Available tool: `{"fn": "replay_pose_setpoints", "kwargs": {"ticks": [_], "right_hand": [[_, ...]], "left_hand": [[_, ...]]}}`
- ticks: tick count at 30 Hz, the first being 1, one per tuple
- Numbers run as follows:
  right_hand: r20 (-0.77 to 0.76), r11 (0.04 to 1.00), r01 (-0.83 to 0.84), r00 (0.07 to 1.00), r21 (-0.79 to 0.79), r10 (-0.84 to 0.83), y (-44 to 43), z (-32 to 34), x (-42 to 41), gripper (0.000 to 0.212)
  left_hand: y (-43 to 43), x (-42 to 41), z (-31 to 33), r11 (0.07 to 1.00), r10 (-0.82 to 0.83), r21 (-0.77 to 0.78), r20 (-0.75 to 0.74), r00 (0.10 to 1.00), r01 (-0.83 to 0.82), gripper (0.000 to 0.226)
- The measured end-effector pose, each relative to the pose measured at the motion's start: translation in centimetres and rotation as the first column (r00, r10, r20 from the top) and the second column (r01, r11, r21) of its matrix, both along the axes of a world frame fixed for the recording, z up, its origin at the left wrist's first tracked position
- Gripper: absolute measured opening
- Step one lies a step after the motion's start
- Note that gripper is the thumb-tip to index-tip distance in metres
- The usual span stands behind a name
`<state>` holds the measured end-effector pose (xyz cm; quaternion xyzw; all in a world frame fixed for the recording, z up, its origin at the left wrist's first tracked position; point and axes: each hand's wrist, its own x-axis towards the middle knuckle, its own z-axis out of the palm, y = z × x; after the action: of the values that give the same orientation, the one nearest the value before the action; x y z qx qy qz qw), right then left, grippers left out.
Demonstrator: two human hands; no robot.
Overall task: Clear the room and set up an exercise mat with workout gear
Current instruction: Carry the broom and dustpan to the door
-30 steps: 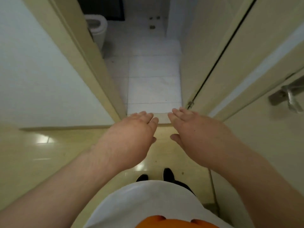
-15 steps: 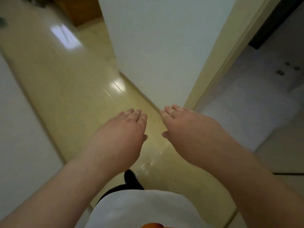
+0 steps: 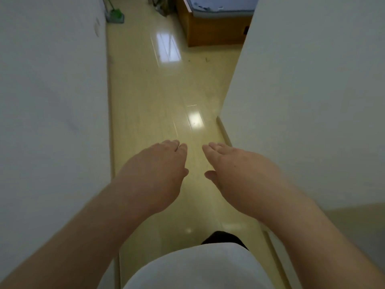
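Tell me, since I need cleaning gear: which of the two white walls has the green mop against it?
The left wall: the green mop stands at its far end. The right wall, ending at a nearer corner, shows none.

Far beyond our fingers (image 3: 173, 146), we note the bed (image 3: 208, 30) cut by the top edge and wall, the green mop (image 3: 115, 16) cropped at its handle, and dark clutter (image 3: 161, 6) too blurred to identify.

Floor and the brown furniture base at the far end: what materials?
Floor: pale yellow, glossy; sharp reflections and faint plank seams suggest laminate or lacquered wood, possibly vinyl. Furniture base: orange-brown flat panels, semi-matte, likely wood or veneer; grain too blurred to confirm.
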<state>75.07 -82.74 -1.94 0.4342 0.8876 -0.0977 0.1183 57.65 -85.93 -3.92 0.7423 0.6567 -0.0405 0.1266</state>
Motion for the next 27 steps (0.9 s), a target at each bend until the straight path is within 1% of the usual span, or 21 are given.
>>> {"fn": "replay_pose_setpoints", "kwargs": {"ticks": [3,8,10,13,16,21,27], "right_hand": [[0.004,1.000,-0.005,1.000,-0.024,0.005,5.2,-0.1,-1.9,0.060],[-0.030,1.000,-0.005,1.000,-0.008,0.005,16.0,-0.4,-3.9,0.061],[-0.064,0.999,-0.037,0.997,-0.002,0.036,21.6,-0.3,-4.6,0.061],[-0.098,0.998,-0.070,0.993,-0.007,0.069,28.4,0.7,-5.8,0.060],[-0.134,0.994,-0.108,0.985,0.027,0.110,35.6,1.4,-7.6,0.059],[-0.143,0.987,-0.144,0.978,0.066,0.153,45.2,2.5,-12.1,0.058],[-0.119,0.985,-0.161,0.979,0.060,0.167,56.8,2.1,-21.2,0.058]], "left_hand": [[4.3,-2.1,-0.1,0.999,0.041,-0.014,0.016,0.999,-0.041,0.056],[13.9,-5.0,-0.2,0.995,0.098,-0.007,-0.002,0.995,-0.098,0.059],[18.8,-6.1,0.0,0.991,0.131,0.004,-0.015,0.991,-0.131,0.060],[24.7,-7.7,1.2,0.984,0.179,-0.011,0.006,0.984,-0.179,0.060],[30.9,-9.9,2.1,0.973,0.232,-0.003,0.019,0.972,-0.232,0.060],[38.8,-13.9,3.2,0.955,0.295,0.028,0.059,0.954,-0.297,0.060],[50.2,-22.3,1.9,0.938,0.337,0.045,0.110,0.935,-0.344,0.059]]}}
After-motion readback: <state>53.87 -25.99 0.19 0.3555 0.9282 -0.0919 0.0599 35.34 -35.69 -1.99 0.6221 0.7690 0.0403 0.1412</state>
